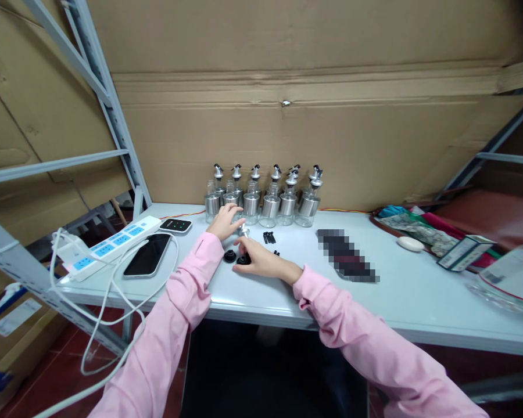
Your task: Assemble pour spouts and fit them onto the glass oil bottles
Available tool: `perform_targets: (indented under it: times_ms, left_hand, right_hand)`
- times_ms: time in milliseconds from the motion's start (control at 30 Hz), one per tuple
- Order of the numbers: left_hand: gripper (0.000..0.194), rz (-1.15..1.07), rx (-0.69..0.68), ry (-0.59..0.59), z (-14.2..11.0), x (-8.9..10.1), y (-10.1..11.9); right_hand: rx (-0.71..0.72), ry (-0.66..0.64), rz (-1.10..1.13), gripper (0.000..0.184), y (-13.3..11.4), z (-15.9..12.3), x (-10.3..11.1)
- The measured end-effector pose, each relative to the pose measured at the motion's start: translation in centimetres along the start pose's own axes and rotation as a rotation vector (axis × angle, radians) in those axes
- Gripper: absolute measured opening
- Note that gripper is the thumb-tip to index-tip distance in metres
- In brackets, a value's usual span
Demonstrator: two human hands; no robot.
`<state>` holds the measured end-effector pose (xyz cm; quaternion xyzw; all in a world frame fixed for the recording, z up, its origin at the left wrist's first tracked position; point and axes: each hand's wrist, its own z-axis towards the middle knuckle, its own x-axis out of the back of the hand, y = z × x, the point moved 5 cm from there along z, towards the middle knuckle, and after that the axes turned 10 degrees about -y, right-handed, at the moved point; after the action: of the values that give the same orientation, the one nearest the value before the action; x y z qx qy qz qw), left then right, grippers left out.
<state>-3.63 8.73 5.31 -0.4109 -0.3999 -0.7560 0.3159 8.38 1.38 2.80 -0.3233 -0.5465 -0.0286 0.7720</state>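
My left hand [225,222] reaches over the table with its fingers apart, close to the front bottles. Small silver pieces [243,230] lie by its fingertips. My right hand [261,258] has thumb and fingers closed around a black stopper [244,259] at the tabletop. Left of it rests another black stopper [229,256]. Glass bottles with metal sleeves stand in rows behind my hands. A front bottle [270,208] has a bare neck, while the bottle at the right end [307,206] carries a silver pourer with a black flap. Small black parts [269,237] lie in front of the bottles.
On the left are a white power strip [113,247] with loose cables, a phone [148,255] and a small black-screened device [175,226]. A pixelated dark object [346,255] lies right of my hands. Further right are a small box [465,253] and a plastic bag [512,276].
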Motion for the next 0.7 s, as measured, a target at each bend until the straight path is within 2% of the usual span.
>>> perform_targets:
  times_ms: [100, 267, 400, 567, 700]
  left_hand:
    - [0.035, 0.000, 0.004, -0.004, 0.0, -0.1, 0.0]
    - [0.035, 0.001, 0.014, -0.013, 0.1, -0.2, 0.0]
    - [0.034, 0.000, 0.007, -0.017, 0.1, -0.3, 0.0]
    - [0.035, 0.004, 0.013, -0.036, 0.1, -0.4, 0.0]
    - [0.034, 0.000, 0.018, -0.039, 0.0, -0.4, 0.2]
  right_hand:
    - [0.096, 0.014, -0.013, 0.053, -1.0, 0.0, 0.1]
    - [0.210, -0.038, -0.170, 0.033, -2.0, 0.1, -0.3]
    - [0.143, -0.065, -0.205, 0.026, -1.6, 0.5, -0.6]
    - [-0.023, 0.003, -0.270, 0.025, -0.5, 1.0, -0.5]
    - [0.006, 0.016, -0.239, 0.029, -0.1, 1.0, -0.3]
